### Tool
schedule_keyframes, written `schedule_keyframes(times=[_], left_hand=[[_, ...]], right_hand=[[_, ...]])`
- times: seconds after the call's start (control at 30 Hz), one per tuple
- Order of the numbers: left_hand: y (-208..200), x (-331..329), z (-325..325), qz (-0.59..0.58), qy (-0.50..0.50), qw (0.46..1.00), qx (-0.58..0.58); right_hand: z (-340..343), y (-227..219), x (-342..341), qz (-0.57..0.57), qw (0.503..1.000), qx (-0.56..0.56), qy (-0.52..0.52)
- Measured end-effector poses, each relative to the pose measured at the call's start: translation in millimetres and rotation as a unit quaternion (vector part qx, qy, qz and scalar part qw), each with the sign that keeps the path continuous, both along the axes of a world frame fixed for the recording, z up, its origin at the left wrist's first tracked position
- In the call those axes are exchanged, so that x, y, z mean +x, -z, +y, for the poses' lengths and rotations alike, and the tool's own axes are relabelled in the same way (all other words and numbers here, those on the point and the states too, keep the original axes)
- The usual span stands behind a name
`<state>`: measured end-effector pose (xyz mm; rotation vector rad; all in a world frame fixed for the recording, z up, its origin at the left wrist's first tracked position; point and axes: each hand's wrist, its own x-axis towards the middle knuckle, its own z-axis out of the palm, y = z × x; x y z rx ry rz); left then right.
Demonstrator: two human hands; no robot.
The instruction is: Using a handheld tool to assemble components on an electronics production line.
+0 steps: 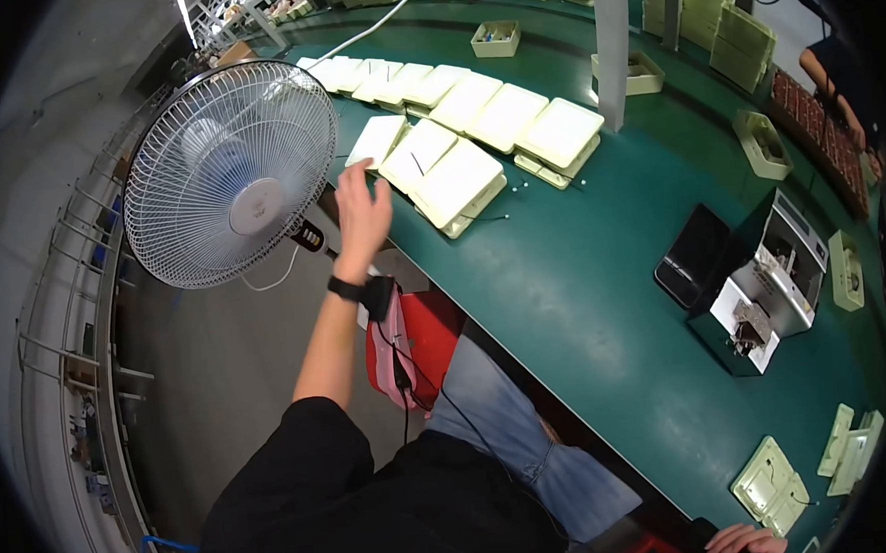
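Observation:
My left hand (362,209) reaches forward at the table's edge, its fingers apart and nothing held in them. The fingertips are at the near corner of a pale green rectangular plastic case (376,142), possibly touching it. Right of it lie more such cases, among them a stacked one (458,184) with thin dark wires and small ends sticking out. My right hand (746,542) is at the lower right edge of the picture, partly cut off, close to an opened case (772,485); what its fingers do is not clear.
A large fan (232,177) stands left of the green table (564,300). A metal post (611,47) rises from the table. At right are a black-and-silver machine (764,280), a black tray (692,253) and small bins (762,145). Another person's arm (834,86) is at far right.

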<state>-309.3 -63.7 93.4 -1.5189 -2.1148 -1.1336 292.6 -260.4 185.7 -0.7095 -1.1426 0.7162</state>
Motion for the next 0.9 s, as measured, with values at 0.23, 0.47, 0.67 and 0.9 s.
schedule_keyframes(times=[0.23,0.47,0.67,0.9], left_hand=[[61.0,-109.1,77.0,-0.128,0.031,0.988,-0.075],[60.3,-138.7,85.8,-0.103,0.091,0.988,-0.072],[38.3,13.6,51.6,0.119,0.099,0.983,-0.096],[-43.8,394.8,-1.6,0.046,0.737,0.618,-0.270]], right_hand=[[25.6,-1.6,-36.7,-0.016,0.998,-0.054,0.015],[38.3,5.6,-64.5,-0.052,0.995,-0.074,0.031],[36.8,4.3,-20.0,-0.053,0.996,-0.062,0.045],[43.3,9.5,63.6,-0.068,0.996,0.017,0.050]])
